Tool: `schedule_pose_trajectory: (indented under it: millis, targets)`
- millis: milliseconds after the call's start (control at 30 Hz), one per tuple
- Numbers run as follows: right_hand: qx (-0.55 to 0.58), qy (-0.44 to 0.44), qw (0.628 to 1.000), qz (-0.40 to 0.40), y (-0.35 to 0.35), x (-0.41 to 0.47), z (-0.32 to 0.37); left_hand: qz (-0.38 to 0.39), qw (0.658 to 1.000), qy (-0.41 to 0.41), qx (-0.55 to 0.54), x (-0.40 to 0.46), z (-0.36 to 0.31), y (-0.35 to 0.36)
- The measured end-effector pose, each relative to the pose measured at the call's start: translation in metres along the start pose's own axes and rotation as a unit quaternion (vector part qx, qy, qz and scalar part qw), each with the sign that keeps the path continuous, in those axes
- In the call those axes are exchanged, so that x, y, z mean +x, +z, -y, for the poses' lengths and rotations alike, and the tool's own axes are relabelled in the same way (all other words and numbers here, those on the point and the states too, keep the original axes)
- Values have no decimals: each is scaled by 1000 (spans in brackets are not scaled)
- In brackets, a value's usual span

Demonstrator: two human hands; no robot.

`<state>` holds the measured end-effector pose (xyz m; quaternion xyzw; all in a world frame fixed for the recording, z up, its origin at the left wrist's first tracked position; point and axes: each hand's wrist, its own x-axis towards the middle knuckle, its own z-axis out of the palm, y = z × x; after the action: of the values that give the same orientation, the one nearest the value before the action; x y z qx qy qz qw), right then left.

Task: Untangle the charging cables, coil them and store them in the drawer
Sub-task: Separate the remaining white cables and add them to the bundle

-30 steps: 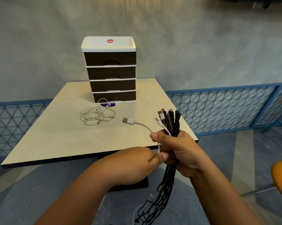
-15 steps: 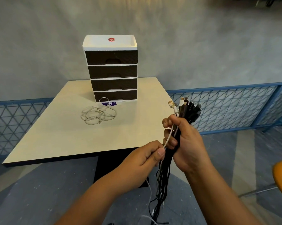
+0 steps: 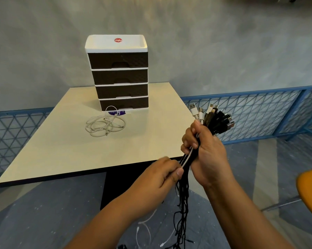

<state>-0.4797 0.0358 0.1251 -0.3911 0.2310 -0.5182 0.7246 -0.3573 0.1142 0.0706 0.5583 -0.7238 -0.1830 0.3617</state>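
Your right hand [image 3: 208, 155] is closed in a fist around a bundle of cables [image 3: 185, 186], mostly black with a few white, gripping just below the plugs [image 3: 212, 117], which fan out above your knuckles. Your left hand [image 3: 162, 175] pinches one white strand [image 3: 187, 157] between thumb and fingers right under that fist. The rest of the bundle hangs off the near edge of the table [image 3: 61, 150] and trails down to the floor, where the strands look knotted among each other.

These cords are light and limp, so they will likely snag rather than slide; a hard pull would probably tighten the knots. Hold near a plug, where the cord is stiffer, and feed one strand through at a time.

A loose white cable [image 3: 104, 125] already lies on the table, just in front of the drawer unit [image 3: 118, 72], whose four drawers are all closed.
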Motion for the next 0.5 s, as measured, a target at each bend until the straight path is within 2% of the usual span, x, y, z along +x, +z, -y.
schedule_pose_trajectory:
  millis: [67, 100, 167, 233, 500]
  targets:
    - [13, 6, 1000, 15, 2, -1, 2, -80, 996, -12, 20, 1, 2, 6]
    - [23, 8, 999, 23, 4, -1, 4, -105, 994, -28, -3, 3, 0, 8]
    - [45, 9, 998, 32, 10, 0, 6, -54, 982, -87, -158, 11, -6, 11]
    - [57, 9, 997, 42, 16, 3, 7, 14, 954, -102, -282, 20, -8, 11]
    - [-5, 10, 996, 92, 46, 28, 26, -19, 944, -159, -287, 37, 12, 15]
